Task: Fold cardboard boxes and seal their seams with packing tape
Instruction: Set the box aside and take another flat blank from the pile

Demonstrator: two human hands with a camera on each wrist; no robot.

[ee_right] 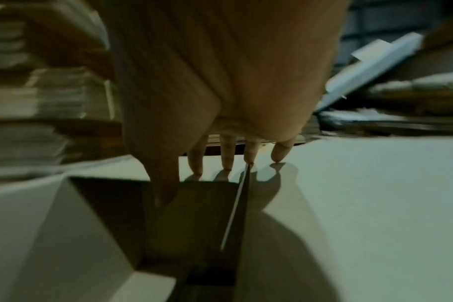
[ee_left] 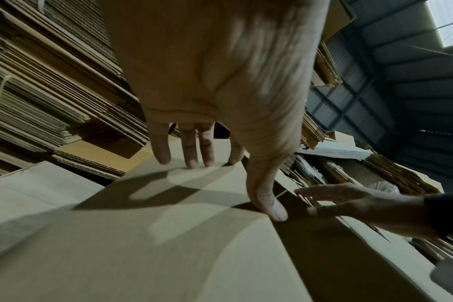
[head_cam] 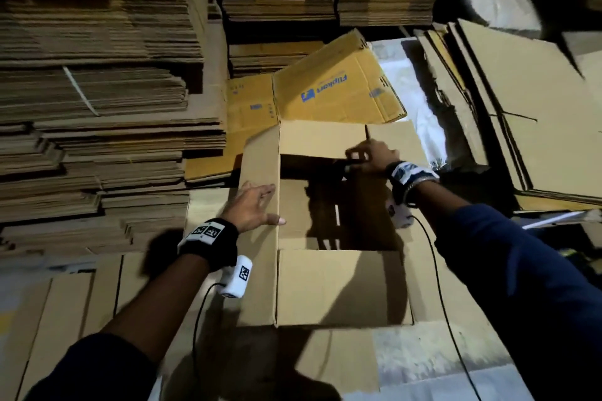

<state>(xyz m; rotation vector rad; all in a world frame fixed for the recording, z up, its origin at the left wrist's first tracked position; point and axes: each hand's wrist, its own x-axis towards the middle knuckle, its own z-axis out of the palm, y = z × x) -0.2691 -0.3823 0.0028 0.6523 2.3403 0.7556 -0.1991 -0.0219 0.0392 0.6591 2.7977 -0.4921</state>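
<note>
Head view shows an open cardboard box [head_cam: 338, 290] standing on flattened cardboard sheets [head_cam: 75, 309], its four top flaps spread outward and no tape on it. Left hand [head_cam: 252, 207] lies flat on the left flap, fingers [ee_left: 192, 151] straight and spread, thumb at the flap's inner edge. Right hand [head_cam: 369, 156] rests at the far corner, fingers [ee_right: 226, 157] extended, tips touching the card beside the slit between the far and right flaps; neither hand grasps anything.

Likely trouble: the box is light and sits on loose, slick sheets, so an uneven push on one flap could skew it out of square or slide it. Folding flaps in the wrong order would leave a gapped seam that tape bridges badly. No tape roll is visible.

Around it, tall stacks of flat cartons [head_cam: 97, 91] crowd the left and back, a yellow printed carton [head_cam: 332, 85] leans behind, more sheets lean at right. Light is dim, shadows heavy.
</note>
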